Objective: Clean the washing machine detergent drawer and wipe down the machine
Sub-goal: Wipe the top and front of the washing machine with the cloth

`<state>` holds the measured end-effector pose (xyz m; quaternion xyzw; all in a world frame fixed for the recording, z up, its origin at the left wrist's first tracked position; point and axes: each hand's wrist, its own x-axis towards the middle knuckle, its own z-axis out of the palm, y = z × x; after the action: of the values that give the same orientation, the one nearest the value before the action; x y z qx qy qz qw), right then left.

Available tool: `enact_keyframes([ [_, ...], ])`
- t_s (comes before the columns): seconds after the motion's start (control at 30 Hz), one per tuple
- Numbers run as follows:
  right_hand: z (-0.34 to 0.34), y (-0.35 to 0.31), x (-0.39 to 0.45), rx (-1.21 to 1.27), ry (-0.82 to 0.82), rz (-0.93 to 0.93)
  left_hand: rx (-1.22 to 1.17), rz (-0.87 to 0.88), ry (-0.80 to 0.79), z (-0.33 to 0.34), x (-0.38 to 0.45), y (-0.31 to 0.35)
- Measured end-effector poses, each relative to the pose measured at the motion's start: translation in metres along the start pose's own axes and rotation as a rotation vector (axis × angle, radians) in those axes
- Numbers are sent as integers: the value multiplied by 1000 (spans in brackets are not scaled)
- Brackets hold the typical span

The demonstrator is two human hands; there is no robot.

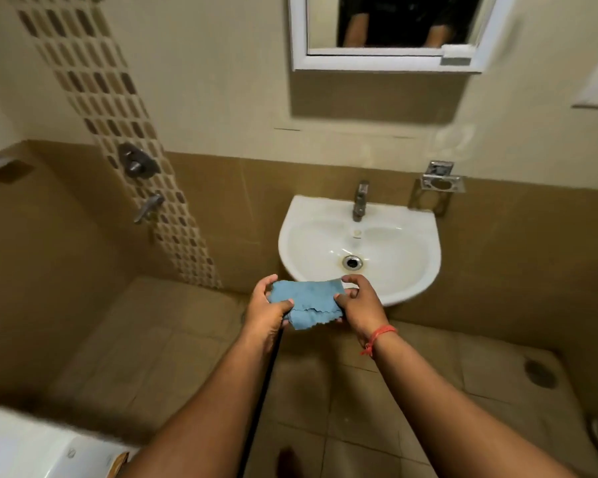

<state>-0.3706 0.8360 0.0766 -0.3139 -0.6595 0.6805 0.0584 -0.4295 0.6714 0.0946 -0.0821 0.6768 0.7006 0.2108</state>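
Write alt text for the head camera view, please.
Two bare hands, left hand and right hand, hold a crumpled blue microfibre cloth before a white ceramic wall basin with a steel tap, in a beige-tiled bathroom.

You hold a blue cloth stretched between your 2 hands, just in front of the near rim of a white wall-mounted sink. Your left hand pinches the cloth's left edge, thumb on top; your right hand grips its right edge, and a red thread band circles that wrist. The cloth is folded over itself, with a scalloped edge hanging at the bottom. A metal tap stands at the back of the sink — its basin looks dry, the drain uncovered. Above hangs a white-framed mirror. A white appliance corner shows at lower left — blurred.
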Motion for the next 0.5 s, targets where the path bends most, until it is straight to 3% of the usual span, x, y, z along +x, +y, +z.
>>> enact_keyframes([
  [0.5, -117, -54, 110, 164, 392, -111, 158, -17, -428, 178, 134, 59],
])
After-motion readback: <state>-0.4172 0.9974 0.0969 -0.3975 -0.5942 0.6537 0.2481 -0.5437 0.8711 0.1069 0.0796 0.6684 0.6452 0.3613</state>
